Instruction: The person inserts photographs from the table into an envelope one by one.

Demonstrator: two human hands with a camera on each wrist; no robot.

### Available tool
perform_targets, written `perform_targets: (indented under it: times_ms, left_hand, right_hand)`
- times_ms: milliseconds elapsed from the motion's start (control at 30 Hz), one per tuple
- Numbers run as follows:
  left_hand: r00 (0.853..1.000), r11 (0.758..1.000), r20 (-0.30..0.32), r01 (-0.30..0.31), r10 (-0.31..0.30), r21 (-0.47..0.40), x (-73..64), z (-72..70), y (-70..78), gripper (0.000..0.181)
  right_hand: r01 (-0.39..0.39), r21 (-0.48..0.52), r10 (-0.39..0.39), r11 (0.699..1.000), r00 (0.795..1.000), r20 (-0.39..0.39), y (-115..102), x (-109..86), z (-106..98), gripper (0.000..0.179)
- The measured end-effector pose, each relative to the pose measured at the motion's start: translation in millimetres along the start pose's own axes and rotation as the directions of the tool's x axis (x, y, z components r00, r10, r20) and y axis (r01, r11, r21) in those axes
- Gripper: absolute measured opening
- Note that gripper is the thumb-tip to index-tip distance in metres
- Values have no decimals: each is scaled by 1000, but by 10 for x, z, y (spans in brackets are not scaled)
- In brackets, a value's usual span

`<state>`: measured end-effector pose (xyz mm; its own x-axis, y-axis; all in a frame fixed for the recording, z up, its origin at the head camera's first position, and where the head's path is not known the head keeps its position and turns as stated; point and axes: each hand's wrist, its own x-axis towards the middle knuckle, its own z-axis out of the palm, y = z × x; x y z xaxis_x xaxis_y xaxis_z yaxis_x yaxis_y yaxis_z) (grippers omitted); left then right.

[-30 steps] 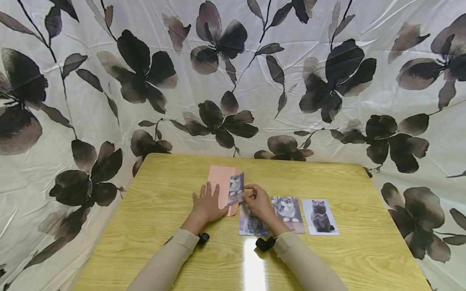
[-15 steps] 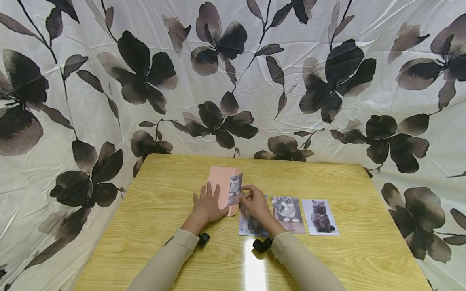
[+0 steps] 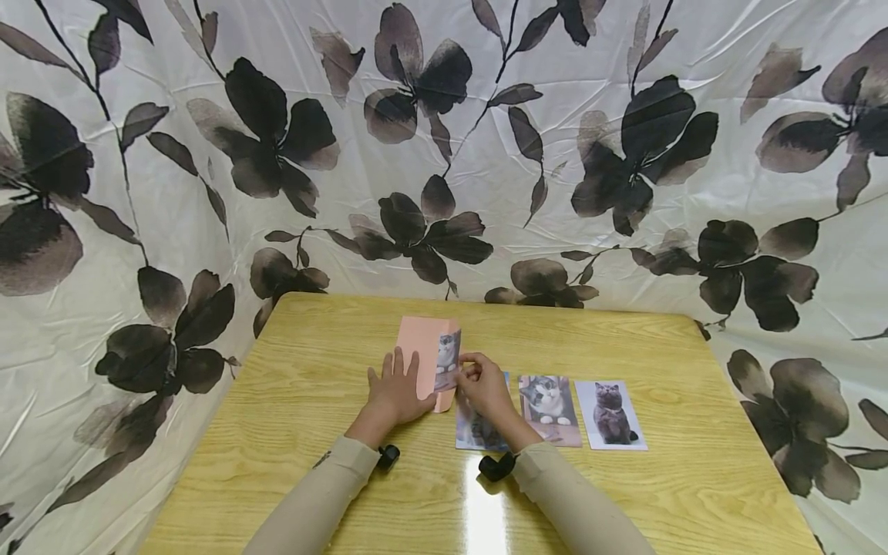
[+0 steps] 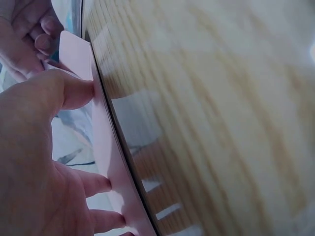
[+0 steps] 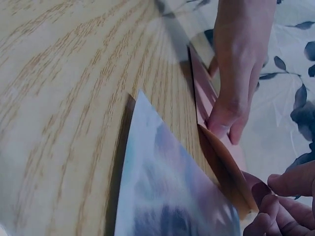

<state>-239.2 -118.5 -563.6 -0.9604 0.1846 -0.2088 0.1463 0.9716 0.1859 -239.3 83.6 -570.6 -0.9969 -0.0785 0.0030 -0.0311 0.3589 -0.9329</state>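
Observation:
A pink envelope (image 3: 418, 335) lies on the table, its right edge raised as a flap. My left hand (image 3: 398, 395) presses it down with spread, straight fingers; in the left wrist view the thumb (image 4: 78, 93) and fingertips touch the pink paper. A cat photo (image 3: 447, 356) stands upright along the envelope's right side, slightly bent. My right hand (image 3: 489, 391) pinches the photo's right edge between thumb and fingers, as the right wrist view shows at the photo's dark corner (image 5: 257, 187). How much of the photo is inside the envelope I cannot tell.
Beneath my right forearm lies a bluish photo (image 3: 477, 432), partly hidden. To its right are a photo of a grey-and-white cat (image 3: 548, 408) and one of a dark grey cat (image 3: 610, 415). A floral cloth (image 3: 430, 154) hangs behind the wooden table (image 3: 312, 339).
My right hand has shifted slightly left, carrying the photo's right edge toward the envelope. The left hand has stayed in place.

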Motion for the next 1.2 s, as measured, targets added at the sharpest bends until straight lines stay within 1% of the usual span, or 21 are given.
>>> perform_targets:
  times_ms: [233, 367, 500, 633, 833, 967, 1200]
  left_hand:
    - [1000, 1000, 10, 2, -2, 2, 4, -4, -1, 99]
    - [1000, 1000, 14, 2, -2, 0, 3, -1, -12, 98]
    - [1000, 1000, 18, 4, -4, 1, 3, 31, -21, 98]
    - [1000, 1000, 7, 5, -5, -4, 2, 48, -19, 98]
    - [1000, 1000, 2, -1, 1, -6, -3, 8, -8, 98]
    - [1000, 1000, 7, 1, -1, -18, -8, -10, -8, 98]
    - [1000, 1000, 13, -1, 1, -15, -9, -18, -9, 97]
  right_hand:
    - [9, -38, -9, 999, 1000, -11, 17, 25, -7, 32]
    - [4, -41, -4, 999, 1000, -4, 31, 33, -8, 30]
    - [4, -47, -3, 999, 1000, 6, 44, 28, -3, 28]
    - [-2, -45, 2, 999, 1000, 4, 54, 33, 8, 28]
    - [-4, -38, 4, 999, 1000, -11, 46, 48, 29, 28]
    - [-2, -53, 1, 999, 1000, -25, 27, 42, 41, 27]
    - [15, -100, -19, 995, 999, -36, -16, 51, 62, 29]
